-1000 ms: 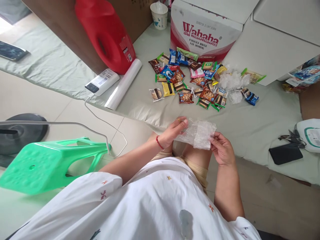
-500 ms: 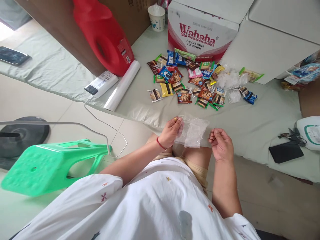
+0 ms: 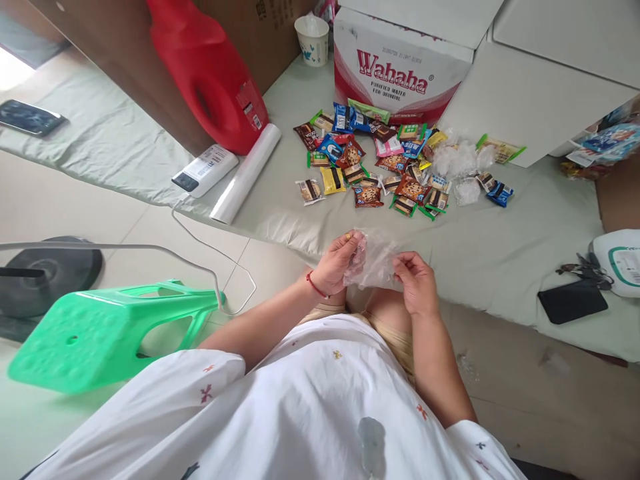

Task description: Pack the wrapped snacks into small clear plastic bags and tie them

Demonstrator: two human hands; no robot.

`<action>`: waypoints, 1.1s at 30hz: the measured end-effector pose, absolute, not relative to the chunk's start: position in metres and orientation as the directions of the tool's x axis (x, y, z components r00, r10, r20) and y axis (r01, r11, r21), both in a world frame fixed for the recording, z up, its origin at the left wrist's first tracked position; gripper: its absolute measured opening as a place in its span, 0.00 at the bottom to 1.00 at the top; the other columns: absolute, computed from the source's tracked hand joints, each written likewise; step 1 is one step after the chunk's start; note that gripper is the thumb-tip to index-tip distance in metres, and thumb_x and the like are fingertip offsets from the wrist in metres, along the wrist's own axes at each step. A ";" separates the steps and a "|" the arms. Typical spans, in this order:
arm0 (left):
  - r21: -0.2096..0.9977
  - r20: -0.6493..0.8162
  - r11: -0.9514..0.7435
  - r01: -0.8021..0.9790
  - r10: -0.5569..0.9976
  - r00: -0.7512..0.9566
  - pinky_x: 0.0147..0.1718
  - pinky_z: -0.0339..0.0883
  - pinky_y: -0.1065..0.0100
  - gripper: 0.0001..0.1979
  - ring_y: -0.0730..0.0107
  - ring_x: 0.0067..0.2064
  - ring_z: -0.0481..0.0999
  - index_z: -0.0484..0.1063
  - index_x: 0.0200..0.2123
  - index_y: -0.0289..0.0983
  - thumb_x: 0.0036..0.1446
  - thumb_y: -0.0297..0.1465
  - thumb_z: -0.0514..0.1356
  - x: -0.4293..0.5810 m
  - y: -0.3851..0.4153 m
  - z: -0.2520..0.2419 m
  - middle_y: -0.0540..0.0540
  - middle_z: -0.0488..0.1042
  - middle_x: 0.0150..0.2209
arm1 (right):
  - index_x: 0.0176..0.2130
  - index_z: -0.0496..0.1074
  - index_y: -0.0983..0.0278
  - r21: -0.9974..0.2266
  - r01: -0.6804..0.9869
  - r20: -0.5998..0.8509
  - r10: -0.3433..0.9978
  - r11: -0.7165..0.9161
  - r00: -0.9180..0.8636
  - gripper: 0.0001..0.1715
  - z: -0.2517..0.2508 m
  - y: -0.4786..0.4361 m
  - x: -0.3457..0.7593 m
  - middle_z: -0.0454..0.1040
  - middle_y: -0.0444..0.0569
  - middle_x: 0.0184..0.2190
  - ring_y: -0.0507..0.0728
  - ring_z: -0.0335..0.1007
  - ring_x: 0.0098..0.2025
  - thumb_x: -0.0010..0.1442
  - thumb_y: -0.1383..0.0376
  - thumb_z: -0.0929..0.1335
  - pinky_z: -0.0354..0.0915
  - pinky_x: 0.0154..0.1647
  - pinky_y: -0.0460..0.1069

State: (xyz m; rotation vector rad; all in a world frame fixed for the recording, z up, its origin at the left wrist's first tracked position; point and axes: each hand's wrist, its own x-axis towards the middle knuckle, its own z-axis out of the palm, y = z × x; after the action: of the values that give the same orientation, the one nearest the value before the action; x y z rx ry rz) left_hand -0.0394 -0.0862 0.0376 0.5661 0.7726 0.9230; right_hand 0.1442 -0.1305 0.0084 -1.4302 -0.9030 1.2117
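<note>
A clear plastic bag (image 3: 377, 261) is stretched between my two hands, above my lap at the front edge of the covered surface. My left hand (image 3: 341, 264) is closed on the bag's left side, with part of the film bunched over the palm. The fingers of my right hand (image 3: 416, 280) pinch its right edge. Just beyond the bag lies a spread of small wrapped snack packets (image 3: 369, 195). Crumpled clear plastic bags (image 3: 453, 160) rest at the right of these packets.
Behind the packets stands a Wahaba-style printed water carton (image 3: 400, 73), beside a paper cup (image 3: 313, 41). A red jug (image 3: 210, 80), a white roll (image 3: 246, 175) and a power bank (image 3: 205, 171) are left. A green stool (image 3: 95, 333) is at lower left; a black pouch (image 3: 573, 302) lies right.
My right hand has moved left and taken hold of the bag's right edge. Some clear plastic now shows on the floor at the right. My left hand keeps its grip.
</note>
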 end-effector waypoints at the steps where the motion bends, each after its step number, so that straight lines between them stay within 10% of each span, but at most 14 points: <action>1: 0.737 -0.336 0.473 -0.482 0.876 0.347 0.12 0.47 0.77 0.29 0.85 0.15 0.53 0.63 0.30 0.38 0.50 0.54 0.72 -0.044 -0.083 0.038 0.59 0.59 0.19 | 0.34 0.74 0.60 -0.974 -0.093 -0.223 0.946 -0.207 0.236 0.22 0.011 -0.131 0.151 0.70 0.40 0.27 0.49 0.61 0.27 0.51 0.47 0.79 0.62 0.28 0.46; 13: 0.887 -0.266 0.295 -0.356 0.955 0.129 0.15 0.48 0.77 0.28 0.84 0.19 0.54 0.64 0.27 0.38 0.51 0.54 0.72 -0.078 -0.058 0.016 0.57 0.59 0.21 | 0.32 0.77 0.61 -0.952 0.040 -0.273 0.902 -0.303 0.335 0.22 0.026 -0.163 0.259 0.71 0.44 0.29 0.52 0.63 0.30 0.46 0.50 0.82 0.62 0.27 0.46; 18: 0.944 -0.180 0.232 -0.235 0.958 0.221 0.17 0.48 0.76 0.28 0.83 0.20 0.55 0.66 0.29 0.38 0.56 0.58 0.66 -0.064 -0.067 0.027 0.57 0.59 0.21 | 0.42 0.80 0.61 -0.872 0.454 0.082 0.861 -0.183 0.503 0.20 0.036 -0.144 0.241 0.76 0.48 0.35 0.55 0.67 0.35 0.58 0.49 0.75 0.65 0.38 0.51; 24: 0.978 -0.117 0.160 -0.131 0.951 0.287 0.19 0.50 0.75 0.28 0.81 0.21 0.57 0.68 0.29 0.37 0.59 0.58 0.63 -0.050 -0.077 0.044 0.55 0.59 0.22 | 0.49 0.82 0.53 -0.939 0.322 0.118 0.993 0.118 -0.020 0.23 0.070 -0.097 0.155 0.75 0.49 0.56 0.51 0.66 0.31 0.54 0.53 0.79 0.67 0.35 0.50; 33: 0.752 -0.482 0.347 -0.560 0.869 -0.109 0.17 0.54 0.78 0.15 0.80 0.21 0.72 0.67 0.34 0.37 0.69 0.40 0.58 -0.048 -0.012 0.051 0.55 0.67 0.23 | 0.41 0.82 0.53 -0.761 0.552 0.460 0.884 0.341 0.089 0.11 0.079 -0.083 0.171 0.82 0.49 0.40 0.60 0.77 0.44 0.66 0.53 0.71 0.72 0.49 0.55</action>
State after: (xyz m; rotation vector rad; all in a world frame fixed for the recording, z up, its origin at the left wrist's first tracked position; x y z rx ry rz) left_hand -0.0484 -0.0123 0.0508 0.3502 1.1404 1.2507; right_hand 0.1714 -0.0829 0.0790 -1.3321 -1.5859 0.4076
